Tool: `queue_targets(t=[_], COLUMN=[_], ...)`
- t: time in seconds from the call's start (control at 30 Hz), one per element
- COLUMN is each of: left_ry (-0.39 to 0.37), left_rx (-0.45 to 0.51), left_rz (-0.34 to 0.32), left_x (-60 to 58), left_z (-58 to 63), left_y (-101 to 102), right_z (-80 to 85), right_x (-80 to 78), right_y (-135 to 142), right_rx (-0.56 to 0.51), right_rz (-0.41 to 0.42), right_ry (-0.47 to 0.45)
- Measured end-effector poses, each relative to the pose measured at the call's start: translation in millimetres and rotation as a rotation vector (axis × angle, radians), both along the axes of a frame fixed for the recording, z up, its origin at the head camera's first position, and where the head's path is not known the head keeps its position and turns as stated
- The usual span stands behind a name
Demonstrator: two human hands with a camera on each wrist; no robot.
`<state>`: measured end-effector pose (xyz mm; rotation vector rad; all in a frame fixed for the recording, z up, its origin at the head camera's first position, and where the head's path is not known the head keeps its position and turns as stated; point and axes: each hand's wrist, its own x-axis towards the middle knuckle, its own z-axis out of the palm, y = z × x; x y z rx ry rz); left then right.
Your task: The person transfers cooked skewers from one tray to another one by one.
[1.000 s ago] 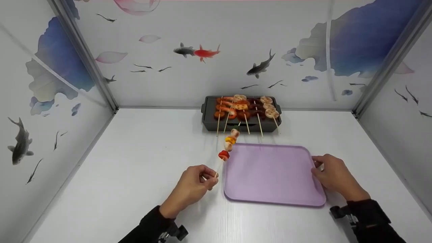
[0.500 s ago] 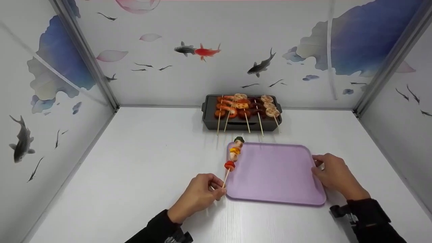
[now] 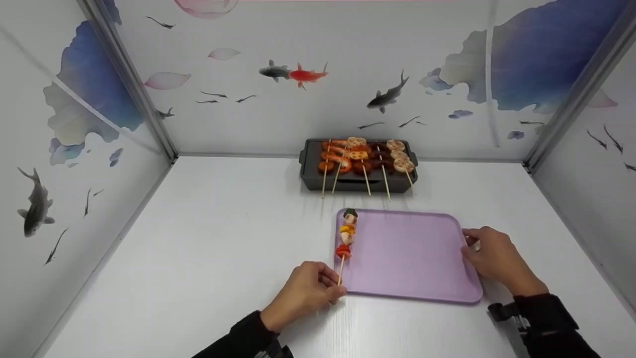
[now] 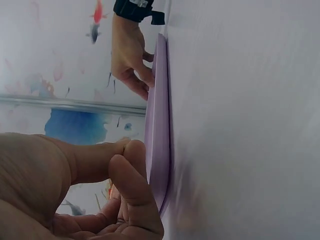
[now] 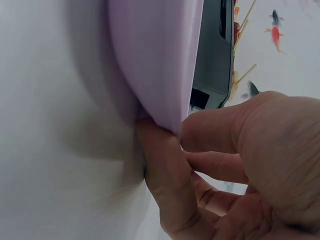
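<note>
My left hand [image 3: 309,293] pinches the bare stick end of a food skewer [image 3: 347,237] between thumb and fingertips. The skewer carries green, pale, yellow and red pieces and lies over the left edge of a purple tray [image 3: 407,253]. From the head view I cannot tell whether its pieces fully touch the tray. At the tray's right edge, my right hand [image 3: 502,261] grips the rim. The right wrist view shows the thumb on top of the rim [image 5: 165,65] and a finger beneath it.
Behind the tray, against the back wall, stands a dark grill box [image 3: 318,180] with several skewers on top, their sticks jutting over its front. White table [image 3: 223,223] surrounds the tray. Printed panels enclose the left, back and right sides.
My left hand has moved right and toward me with the skewer, bringing it from above the tray's left corner down along its left edge. The right hand keeps its grip on the tray.
</note>
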<state>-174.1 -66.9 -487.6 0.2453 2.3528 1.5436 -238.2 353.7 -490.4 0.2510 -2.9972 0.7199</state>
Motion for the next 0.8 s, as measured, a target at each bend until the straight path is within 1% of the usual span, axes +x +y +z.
queue_targets(t=[0.23, 0.4, 0.6, 0.67, 0.8], left_ry=[-0.034, -0.024, -0.026, -0.027, 0.003], left_rx=[-0.004, 0.008, 0.028, 0.022, -0.028], left_rz=[0.015, 0.021, 0.019, 0.016, 0.014], left_x=[3.3, 5.2, 5.5, 5.3, 4.7], left_z=[-3.8, -4.7, -4.6, -4.0, -2.1], left_y=[4.6, 5.9, 6.1, 6.1, 4.8], right_z=[2.4, 3.8, 3.6, 2.7, 0.9], right_x=[0.8, 0.1, -0.5, -0.7, -1.1], right_y=[-2.8, -3.9, -3.6, -2.5, -0.3], right_rx=[0.005, -0.004, 0.002, 0.006, 0.021], right_rz=[-0.015, -0.025, -0.02, -0.015, 0.003], right_ry=[-0.025, -0.044, -0.032, -0.023, 0.004])
